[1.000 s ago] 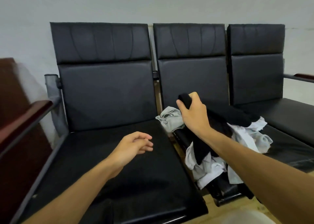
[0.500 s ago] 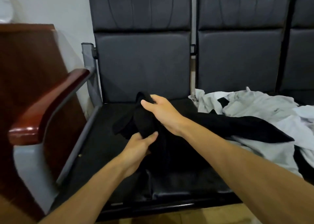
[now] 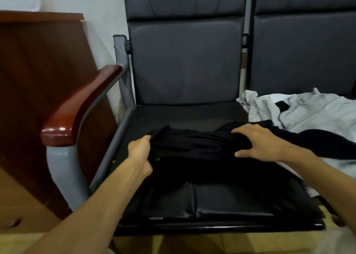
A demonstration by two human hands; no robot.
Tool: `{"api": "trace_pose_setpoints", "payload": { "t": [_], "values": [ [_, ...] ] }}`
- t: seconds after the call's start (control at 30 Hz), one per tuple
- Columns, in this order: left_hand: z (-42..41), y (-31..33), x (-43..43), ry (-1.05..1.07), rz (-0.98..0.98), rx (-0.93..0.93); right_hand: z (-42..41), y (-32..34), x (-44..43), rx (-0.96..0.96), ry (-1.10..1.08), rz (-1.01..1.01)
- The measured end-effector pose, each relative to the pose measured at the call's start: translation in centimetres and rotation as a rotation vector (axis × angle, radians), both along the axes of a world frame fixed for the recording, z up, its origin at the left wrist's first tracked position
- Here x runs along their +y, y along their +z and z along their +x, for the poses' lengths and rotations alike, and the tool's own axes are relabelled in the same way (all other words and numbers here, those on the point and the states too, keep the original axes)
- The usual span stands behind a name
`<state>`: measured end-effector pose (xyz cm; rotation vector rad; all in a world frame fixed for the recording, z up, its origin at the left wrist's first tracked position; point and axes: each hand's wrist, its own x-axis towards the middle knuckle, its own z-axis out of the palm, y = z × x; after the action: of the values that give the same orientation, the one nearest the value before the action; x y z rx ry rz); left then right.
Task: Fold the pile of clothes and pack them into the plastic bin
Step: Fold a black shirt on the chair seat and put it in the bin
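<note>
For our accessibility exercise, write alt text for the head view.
The left hand grips the edge of a black garment and the right hand holds its middle, on a chair seat. Pale clothes lie heaped to its right.

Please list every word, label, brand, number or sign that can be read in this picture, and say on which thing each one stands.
There is no text that can be read.
On the grey clothes, a small round mark near the left edge: too small and blurred to read.
On the black garment, the chair and the armrest: no writing shows.
</note>
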<state>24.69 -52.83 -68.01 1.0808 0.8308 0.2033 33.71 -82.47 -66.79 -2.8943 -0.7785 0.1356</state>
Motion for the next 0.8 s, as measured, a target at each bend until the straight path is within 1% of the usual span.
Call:
{"api": "trace_pose_setpoints", "payload": {
  "t": [0.07,0.13,0.17,0.2,0.3,0.33,0.37,0.4,0.43,0.47,0.5,0.53,0.57,0.6,0.63,0.67,0.7,0.8],
  "values": [
    [0.4,-0.4,0.6,0.042,-0.015,0.004,0.3,-0.1,-0.4,-0.132,-0.067,-0.067],
    [1.0,-0.7,0.7,0.07,0.033,0.017,0.4,-0.3,-0.9,-0.174,-0.164,-0.053],
    [1.1,-0.9,0.5,0.097,0.104,0.034,0.4,-0.4,-1.0,-0.169,-0.2,-0.019],
    [1.2,-1.0,0.1,0.088,0.219,0.051,0.3,-0.5,-1.1,-0.159,-0.221,0.024],
    [0.9,-1.3,-1.6,-0.111,0.643,0.106,-0.1,-0.1,-0.5,-0.231,-0.214,0.127],
    [0.7,-1.3,-2.2,-0.214,0.845,0.168,-0.3,0.2,-0.2,-0.281,-0.201,0.142],
    [0.3,-1.1,-2.8,-0.292,1.095,0.218,-0.6,0.6,0.1,-0.334,-0.185,0.149],
    [0.1,-1.1,-3.3,-0.332,1.336,0.213,-0.8,1.0,0.5,-0.387,-0.164,0.165],
    [0.0,-0.9,-3.9,-0.359,1.509,0.136,-1.0,1.4,0.8,-0.432,-0.138,0.199],
    [0.0,-1.0,-4.5,-0.419,1.552,0.024,-1.2,1.7,1.2,-0.476,-0.107,0.251],
    [0.1,-0.9,-5.3,-0.524,1.483,-0.08,-1.4,2.1,1.6,-0.515,-0.076,0.307],
    [0.1,-1.3,-6.0,-0.665,1.379,-0.138,-1.5,2.3,1.9,-0.551,-0.054,0.352],
    [0.1,-1.8,-6.6,-0.823,1.299,-0.156,-1.5,2.5,2.1,-0.575,-0.043,0.385],
    [0.2,-2.4,-7.0,-0.986,1.296,-0.113,-1.5,2.6,2.1,-0.579,-0.05,0.407],
    [0.3,-3.1,-7.1,-1.117,1.339,-0.036,-1.3,2.6,2.0,-0.563,-0.072,0.417],
    [0.3,-3.5,-7.1,-1.18,1.377,0.024,-1.2,2.4,1.8,-0.535,-0.106,0.417],
    [0.5,-3.8,-6.9,-1.181,1.406,0.049,-1.1,2.1,1.6,-0.506,-0.144,0.41],
    [1.1,-4.0,-6.1,-1.037,1.466,0.01,-0.6,1.1,0.8,-0.418,-0.234,0.409]
  ]
}}
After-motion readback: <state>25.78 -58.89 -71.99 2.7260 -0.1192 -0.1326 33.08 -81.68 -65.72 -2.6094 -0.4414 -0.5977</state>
